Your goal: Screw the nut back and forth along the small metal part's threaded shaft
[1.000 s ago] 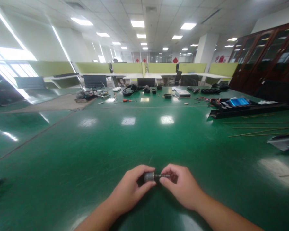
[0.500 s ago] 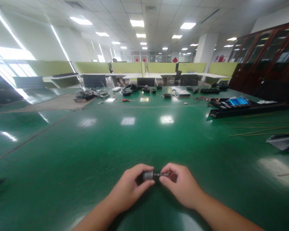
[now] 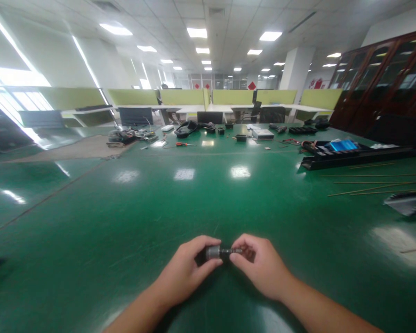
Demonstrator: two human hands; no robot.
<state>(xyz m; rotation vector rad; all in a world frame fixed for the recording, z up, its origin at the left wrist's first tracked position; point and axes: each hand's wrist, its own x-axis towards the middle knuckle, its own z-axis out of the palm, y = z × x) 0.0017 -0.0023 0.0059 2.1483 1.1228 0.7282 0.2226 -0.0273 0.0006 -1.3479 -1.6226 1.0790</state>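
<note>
A small grey and black cylindrical part [image 3: 214,252] lies sideways between my two hands, low over the green table [image 3: 208,203]. My left hand [image 3: 190,268] grips its thick grey end between thumb and fingers. At the thin dark end, the thumb and fingertips of my right hand [image 3: 261,263] pinch the shaft. Between the two hands a short dark length of the part shows. The curled fingers hide the tip on the right.
A red screwdriver [image 3: 182,144], a white box [image 3: 262,134] and a pile of electronic parts [image 3: 123,136] lie along the far side. On the right are a long black tray [image 3: 353,158], thin rods [image 3: 377,187] and a clear bag [image 3: 407,203].
</note>
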